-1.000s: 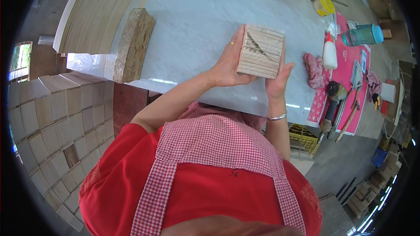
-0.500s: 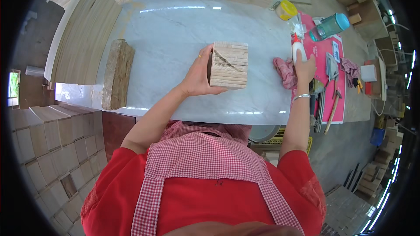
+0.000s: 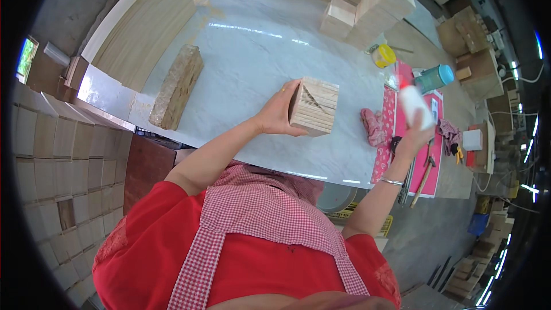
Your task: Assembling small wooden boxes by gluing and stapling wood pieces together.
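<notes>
My left hand (image 3: 279,113) is closed around the left side of a block of pale wood strips (image 3: 315,107), which has a dark slanting mark across its layered face. Out at the right, my right hand (image 3: 418,137) grips a white squeeze bottle with a red tip (image 3: 415,107), blurred by motion above the pink mat (image 3: 385,140). Between the block and the bottle lies a crumpled pink cloth (image 3: 373,127) on the marbled tabletop (image 3: 241,74).
A rough wooden beam (image 3: 177,87) and a tall stack of boards (image 3: 140,34) stand at left. Wood blocks (image 3: 376,8) line the far side. At right are a yellow tub (image 3: 383,56), a teal water bottle (image 3: 434,78) and a hammer (image 3: 423,181).
My right hand has lifted the white bottle off the mat and tilted it. My left hand still holds the wood block. The whole view has turned.
</notes>
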A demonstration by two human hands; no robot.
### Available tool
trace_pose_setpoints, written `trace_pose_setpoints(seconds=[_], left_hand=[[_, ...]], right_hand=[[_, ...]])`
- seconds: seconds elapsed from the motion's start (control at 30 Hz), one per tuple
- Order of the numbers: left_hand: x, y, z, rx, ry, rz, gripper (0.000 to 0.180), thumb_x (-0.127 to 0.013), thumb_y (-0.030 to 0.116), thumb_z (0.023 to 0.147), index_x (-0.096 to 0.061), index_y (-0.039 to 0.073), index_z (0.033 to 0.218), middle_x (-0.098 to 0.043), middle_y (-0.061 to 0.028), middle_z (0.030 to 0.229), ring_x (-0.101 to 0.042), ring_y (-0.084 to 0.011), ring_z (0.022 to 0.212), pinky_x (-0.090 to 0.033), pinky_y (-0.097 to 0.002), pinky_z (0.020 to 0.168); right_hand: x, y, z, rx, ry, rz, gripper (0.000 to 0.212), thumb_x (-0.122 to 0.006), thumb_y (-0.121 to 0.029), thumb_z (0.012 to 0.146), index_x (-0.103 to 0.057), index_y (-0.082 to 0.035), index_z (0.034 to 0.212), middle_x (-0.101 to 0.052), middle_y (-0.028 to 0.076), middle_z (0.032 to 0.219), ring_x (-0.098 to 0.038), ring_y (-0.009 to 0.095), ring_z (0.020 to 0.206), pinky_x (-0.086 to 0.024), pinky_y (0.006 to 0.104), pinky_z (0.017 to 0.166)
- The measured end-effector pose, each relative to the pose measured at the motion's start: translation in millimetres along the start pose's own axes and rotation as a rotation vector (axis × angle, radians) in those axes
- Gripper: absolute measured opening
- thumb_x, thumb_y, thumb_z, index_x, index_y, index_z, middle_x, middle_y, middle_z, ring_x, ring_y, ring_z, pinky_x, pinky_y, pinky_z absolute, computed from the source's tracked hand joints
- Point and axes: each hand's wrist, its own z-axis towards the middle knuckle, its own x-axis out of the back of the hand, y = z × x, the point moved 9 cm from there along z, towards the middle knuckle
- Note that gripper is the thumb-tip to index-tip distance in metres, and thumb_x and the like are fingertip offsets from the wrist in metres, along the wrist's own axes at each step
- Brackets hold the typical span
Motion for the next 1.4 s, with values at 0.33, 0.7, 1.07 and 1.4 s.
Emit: trace_pose_setpoints(seconds=[0.33,0.7,1.07,1.4], left_hand=[[1.7,-4.0,1.7,-0.048,0.047,0.030,0.121,-0.091,0.034,0.056,-0.021,0.003,0.149,-0.036,-0.0202,0.143,-0.037,-0.0352,0.135,-0.032,-0.0406,0.113],[1.5,-3.2,3.5,-0.054,0.050,0.054,0.121,-0.090,0.038,0.056,-0.021,0.003,0.149,-0.035,-0.0208,0.144,-0.037,-0.0371,0.134,-0.033,-0.0417,0.112],[1.0,-5.7,1.6,-0.057,0.072,0.094,0.125,-0.089,0.046,0.052,-0.023,0.001,0.147,-0.037,-0.0219,0.143,-0.043,-0.0392,0.130,-0.038,-0.0433,0.108],[1.3,-4.3,2.2,-0.050,0.059,0.083,0.124,-0.089,0.044,0.052,-0.023,0.002,0.147,-0.037,-0.0213,0.143,-0.042,-0.0387,0.130,-0.038,-0.0433,0.108]], right_hand=[[-45.7,-90.7,-47.0,0.264,-0.283,-0.135,0.054,-0.078,-0.020,0.078,-0.053,0.001,0.121,-0.057,0.012,0.115,-0.058,0.023,0.104,-0.051,0.0354,0.088],[-89.6,-106.5,-73.9,0.194,-0.481,0.215,0.053,-0.081,-0.020,0.076,-0.055,-0.002,0.118,-0.057,0.010,0.113,-0.058,0.017,0.098,-0.050,0.0323,0.084],[-125.7,-99.1,-76.8,0.195,-0.550,0.150,0.053,-0.082,-0.026,0.078,-0.056,-0.002,0.116,-0.060,0.009,0.105,-0.058,0.017,0.094,-0.050,0.0314,0.081],[-131.7,-105.4,-76.2,0.236,-0.592,0.163,0.050,-0.081,-0.024,0.079,-0.056,-0.002,0.117,-0.061,0.008,0.104,-0.058,0.017,0.094,-0.050,0.0312,0.081]])
